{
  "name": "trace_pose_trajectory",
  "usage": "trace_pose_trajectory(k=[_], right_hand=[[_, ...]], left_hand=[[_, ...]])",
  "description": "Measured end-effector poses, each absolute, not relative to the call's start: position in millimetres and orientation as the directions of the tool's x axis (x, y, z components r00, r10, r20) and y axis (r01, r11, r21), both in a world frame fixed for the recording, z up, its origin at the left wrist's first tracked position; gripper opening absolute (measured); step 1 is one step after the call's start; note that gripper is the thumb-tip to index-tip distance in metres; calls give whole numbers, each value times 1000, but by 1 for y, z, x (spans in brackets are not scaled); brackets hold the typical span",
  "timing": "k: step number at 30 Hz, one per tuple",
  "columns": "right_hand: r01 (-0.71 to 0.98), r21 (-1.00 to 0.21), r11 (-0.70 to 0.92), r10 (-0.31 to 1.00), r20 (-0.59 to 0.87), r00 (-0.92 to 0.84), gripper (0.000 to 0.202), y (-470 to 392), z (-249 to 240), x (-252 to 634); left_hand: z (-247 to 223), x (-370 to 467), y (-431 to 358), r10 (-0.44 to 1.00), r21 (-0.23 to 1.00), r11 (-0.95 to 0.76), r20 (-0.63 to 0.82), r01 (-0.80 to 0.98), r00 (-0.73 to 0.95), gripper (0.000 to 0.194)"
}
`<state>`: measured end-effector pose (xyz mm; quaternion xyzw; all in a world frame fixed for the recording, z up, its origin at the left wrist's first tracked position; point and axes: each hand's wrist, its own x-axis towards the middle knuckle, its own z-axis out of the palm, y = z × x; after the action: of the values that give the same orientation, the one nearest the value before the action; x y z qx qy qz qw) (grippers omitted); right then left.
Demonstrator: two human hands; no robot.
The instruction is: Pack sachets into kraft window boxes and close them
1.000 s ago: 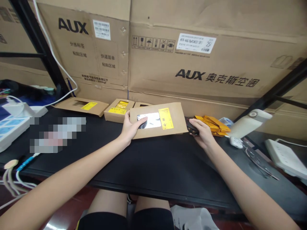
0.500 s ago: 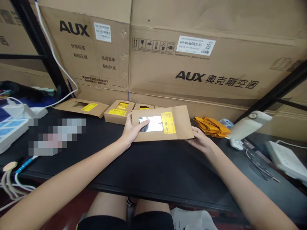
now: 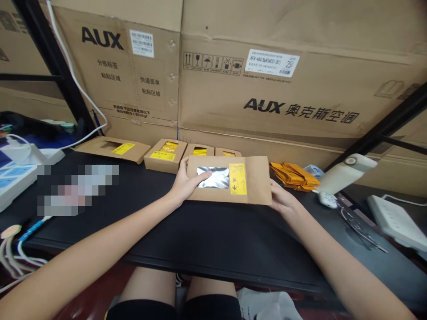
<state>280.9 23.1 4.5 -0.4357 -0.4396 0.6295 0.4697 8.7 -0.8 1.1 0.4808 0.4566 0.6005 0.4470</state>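
A brown cardboard box (image 3: 213, 195) with a window and a yellow label is held above the black table (image 3: 213, 240). Silvery material shows through its window. My left hand (image 3: 183, 184) grips the box's left end, thumb lying across the window and fingers behind. At the right end, my right hand (image 3: 280, 195) is closed on the edge of the box, its fingers partly hidden behind the cardboard. Behind the held box stand similar windowed boxes, one (image 3: 166, 155) at the left with yellow material inside.
A flat unfolded carton (image 3: 133, 152) lies at the back left. Orange packets (image 3: 293, 175), a pale bottle (image 3: 350, 173), glasses (image 3: 363, 231) and a white power strip (image 3: 396, 222) lie to the right. Another power strip (image 3: 20, 178) is at the left. Large AUX cartons (image 3: 267, 89) wall the back.
The held box has moved slightly right and toward me, and its right end has levelled. More of the boxes behind it shows. Both hands keep their hold.
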Motion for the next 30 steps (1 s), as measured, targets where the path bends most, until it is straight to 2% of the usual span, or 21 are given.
trace_pose_trajectory(k=[5,13,21,25,30], right_hand=[[-162,-973,-167,972,-134,-195,38,22,4,273],[-31,-997,-66,997,-65,-52,34,15,8,261],[150,-969,197,980,189,-66,20,20,0,265],[168,-953,254,967,252,-34,16,22,-2,267],[269,-915,300,947,319,31,21,19,1,267]], left_hand=[[0,9,-1,972,971,-217,205,-105,-115,84],[1,10,-2,980,979,-184,177,-83,-93,77],[3,9,-3,980,980,-181,172,-86,-98,81],[2,9,-3,980,981,-184,178,-65,-93,83],[1,10,-2,977,979,-199,194,-45,-93,82]])
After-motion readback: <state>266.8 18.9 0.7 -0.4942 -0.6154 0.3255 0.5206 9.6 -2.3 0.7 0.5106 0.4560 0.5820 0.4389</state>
